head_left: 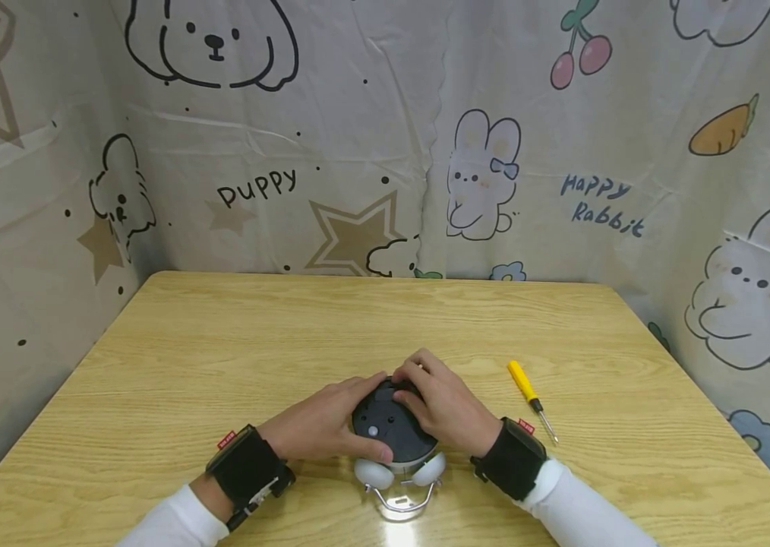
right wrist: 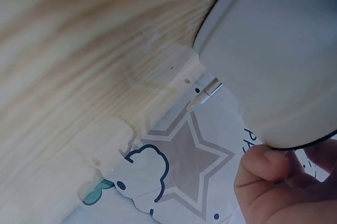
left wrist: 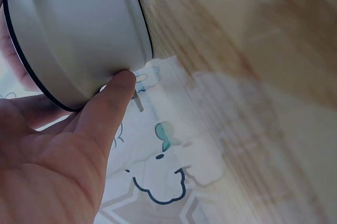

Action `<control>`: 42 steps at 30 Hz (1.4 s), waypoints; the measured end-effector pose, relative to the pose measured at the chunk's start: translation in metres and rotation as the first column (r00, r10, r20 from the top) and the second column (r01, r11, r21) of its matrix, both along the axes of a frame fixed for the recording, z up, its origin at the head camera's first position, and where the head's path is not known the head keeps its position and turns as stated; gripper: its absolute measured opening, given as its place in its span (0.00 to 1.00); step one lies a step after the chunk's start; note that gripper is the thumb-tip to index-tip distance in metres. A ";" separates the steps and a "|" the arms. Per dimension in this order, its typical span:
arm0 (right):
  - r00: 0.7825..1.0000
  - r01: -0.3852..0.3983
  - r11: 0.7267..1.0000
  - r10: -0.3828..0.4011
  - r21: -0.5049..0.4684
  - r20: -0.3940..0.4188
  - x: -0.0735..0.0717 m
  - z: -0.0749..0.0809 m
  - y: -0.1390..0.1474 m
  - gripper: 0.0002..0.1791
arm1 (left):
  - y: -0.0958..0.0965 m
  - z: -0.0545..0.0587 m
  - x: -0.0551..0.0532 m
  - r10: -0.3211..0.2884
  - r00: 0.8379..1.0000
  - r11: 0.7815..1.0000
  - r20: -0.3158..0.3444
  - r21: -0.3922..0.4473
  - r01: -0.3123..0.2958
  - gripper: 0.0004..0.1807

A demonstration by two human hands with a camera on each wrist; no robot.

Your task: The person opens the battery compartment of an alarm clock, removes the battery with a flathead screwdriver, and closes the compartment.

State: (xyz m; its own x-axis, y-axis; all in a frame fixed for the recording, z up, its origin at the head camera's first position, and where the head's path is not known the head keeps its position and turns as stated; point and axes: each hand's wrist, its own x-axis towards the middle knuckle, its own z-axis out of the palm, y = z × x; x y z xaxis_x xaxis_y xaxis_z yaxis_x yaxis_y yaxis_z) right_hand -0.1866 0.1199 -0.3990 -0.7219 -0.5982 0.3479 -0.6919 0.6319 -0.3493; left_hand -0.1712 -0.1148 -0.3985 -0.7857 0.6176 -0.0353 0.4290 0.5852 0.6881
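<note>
A twin-bell alarm clock [head_left: 395, 429] has its black back facing up, with its two white bells and metal handle toward me. My left hand [head_left: 330, 418] grips its left side, the thumb near the bells and the fingers at the far edge. In the left wrist view, a fingertip of that hand [left wrist: 68, 150] presses the pale clock casing [left wrist: 79, 29] near a metal foot [left wrist: 138, 101]. My right hand [head_left: 449, 406] holds the far right edge with curled fingers, its thumb over the back. The right wrist view shows its fingers [right wrist: 263, 163] against the rim.
A yellow-handled screwdriver [head_left: 528, 391] lies to the right of the clock, its metal tip toward me. The wooden table [head_left: 221, 327] ends at a printed cloth [head_left: 358, 152] behind and at both sides.
</note>
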 end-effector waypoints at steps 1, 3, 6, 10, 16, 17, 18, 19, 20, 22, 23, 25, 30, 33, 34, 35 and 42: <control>1.000 -0.001 1.000 0.001 0.000 -0.004 0.000 0.000 0.000 0.10 | 0.000 0.000 0.000 0.000 1.000 1.000 0.000 0.000 0.000 0.59; 1.000 -0.002 1.000 0.002 0.001 -0.010 0.000 0.000 0.000 0.10 | 0.000 0.000 0.000 -0.001 1.000 1.000 0.002 -0.001 0.001 0.59; 1.000 -0.001 1.000 0.001 0.001 -0.020 0.001 0.000 0.001 0.10 | 0.000 0.000 0.000 -0.002 1.000 1.000 0.005 -0.001 0.002 0.59; 0.999 0.003 1.000 -0.003 -0.005 -0.036 0.001 0.000 0.001 0.09 | 0.000 0.001 0.000 -0.004 1.000 1.000 0.009 -0.001 0.004 0.60; 0.998 0.004 1.000 -0.005 -0.015 -0.069 0.003 0.001 0.001 0.08 | 0.000 0.000 0.000 -0.006 1.000 1.000 0.007 -0.010 0.006 0.60; 0.997 0.003 1.000 -0.004 -0.014 -0.076 0.003 0.001 0.001 0.08 | 0.000 0.000 0.000 -0.006 1.000 1.000 0.006 -0.011 0.006 0.60; 0.996 0.002 1.000 -0.002 -0.011 -0.085 0.002 0.001 0.001 0.08 | 0.000 0.000 0.000 -0.006 1.000 1.000 0.005 -0.011 0.006 0.60; 0.996 0.000 1.000 -0.001 -0.010 -0.091 0.002 0.001 0.001 0.08 | 0.000 0.000 0.000 -0.005 1.000 1.000 0.004 -0.013 0.005 0.60; 0.995 -0.002 1.000 0.001 -0.010 -0.099 0.002 0.001 0.001 0.08 | 0.000 0.000 0.000 -0.004 1.000 1.000 0.004 -0.012 0.004 0.60; 0.994 -0.010 1.000 0.008 -0.015 -0.113 0.002 0.001 0.001 0.08 | 0.000 0.000 0.000 -0.004 1.000 1.000 0.005 -0.011 0.004 0.61; 0.993 -0.014 1.000 0.011 -0.019 -0.118 0.002 0.001 0.001 0.08 | -0.001 0.000 0.000 -0.002 1.000 1.000 0.008 -0.010 0.003 0.61; 0.992 -0.023 0.999 0.019 -0.030 -0.129 0.002 0.001 0.002 0.08 | 0.000 0.000 0.000 0.000 1.000 1.000 0.011 -0.010 0.000 0.61; 0.994 -0.041 0.997 0.034 -0.065 -0.108 0.002 0.003 0.004 0.07 | 0.000 0.000 0.000 0.011 1.000 1.000 0.016 -0.015 -0.011 0.61; 0.995 -0.054 0.995 0.046 -0.084 -0.090 0.002 0.004 0.005 0.08 | 0.000 0.000 0.000 0.015 1.000 1.000 0.021 -0.014 -0.015 0.61; 0.995 -0.060 0.994 0.052 -0.088 -0.090 0.001 0.004 0.005 0.08 | 0.000 0.000 0.000 0.016 1.000 1.000 0.023 -0.013 -0.016 0.61; 0.994 -0.063 0.994 0.055 -0.091 -0.091 0.001 0.005 0.006 0.08 | 0.000 0.000 0.001 0.017 1.000 1.000 0.026 -0.012 -0.017 0.61; 0.990 -0.084 0.992 0.072 -0.094 -0.125 0.001 0.005 0.008 0.07 | 0.000 0.001 0.001 0.017 0.999 1.000 0.030 -0.016 -0.017 0.61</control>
State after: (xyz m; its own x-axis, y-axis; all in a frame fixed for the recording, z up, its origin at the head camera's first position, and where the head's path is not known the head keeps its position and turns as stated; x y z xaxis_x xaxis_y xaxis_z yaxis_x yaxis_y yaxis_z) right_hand -0.1861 0.1277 -0.3936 -0.6231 -0.6094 0.4902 -0.7789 0.5407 -0.3178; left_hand -0.1701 -0.1148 -0.3973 -0.7946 0.6033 -0.0688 0.3981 0.6032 0.6911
